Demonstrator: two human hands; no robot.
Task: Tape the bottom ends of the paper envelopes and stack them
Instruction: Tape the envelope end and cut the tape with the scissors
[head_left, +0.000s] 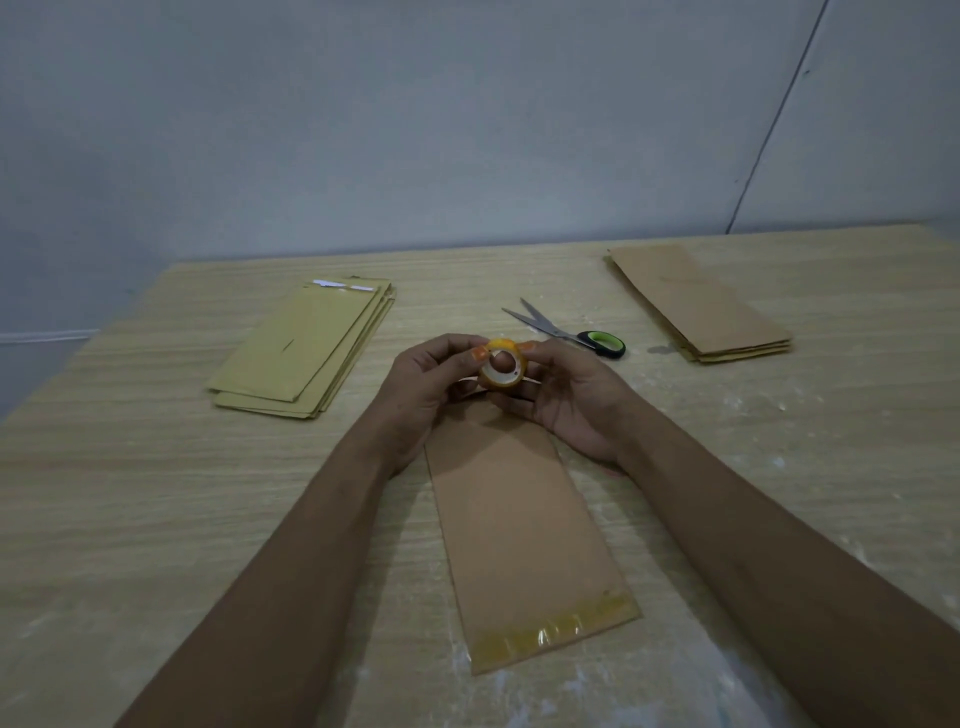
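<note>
A brown paper envelope (519, 530) lies lengthwise on the table in front of me, with a strip of yellowish tape across its near end. Above its far end both hands hold a small yellow tape roll (503, 364). My left hand (426, 384) pinches the roll from the left. My right hand (571, 400) grips it from the right, with a finger showing through the core. A stack of yellow-green envelopes (306, 348) lies at the back left. A stack of brown envelopes (696, 301) lies at the back right.
Scissors (566, 330) with a black and green handle lie open just beyond my hands. The wooden table (156, 493) ends at a grey wall behind. White smudges mark the table's right and near parts.
</note>
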